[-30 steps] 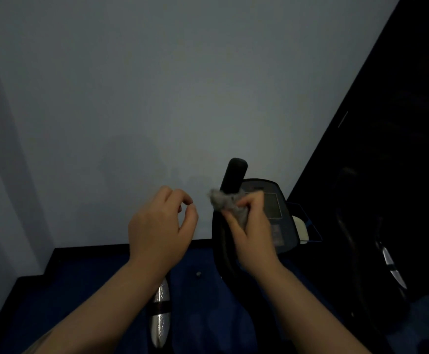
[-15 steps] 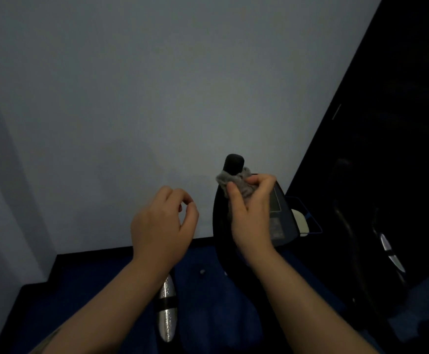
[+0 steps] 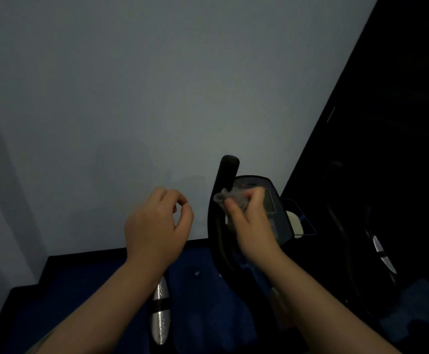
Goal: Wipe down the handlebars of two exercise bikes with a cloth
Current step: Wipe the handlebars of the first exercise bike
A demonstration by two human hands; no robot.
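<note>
Handlebar [image 3: 227, 172] mid-wipe: our right hand [image 3: 253, 226] pinches cloth [image 3: 230, 199] against it, left hand [image 3: 157, 223] loosely curled, empty; next, stroke toward the tip above our fingers.

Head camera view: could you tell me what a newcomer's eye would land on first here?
Probably the right hand, low and right of centre, pressing a crumpled grey cloth against the upright black handlebar. Beside it, the left hand hovers with loosely curled fingers, holding nothing, against the pale wall.
</note>
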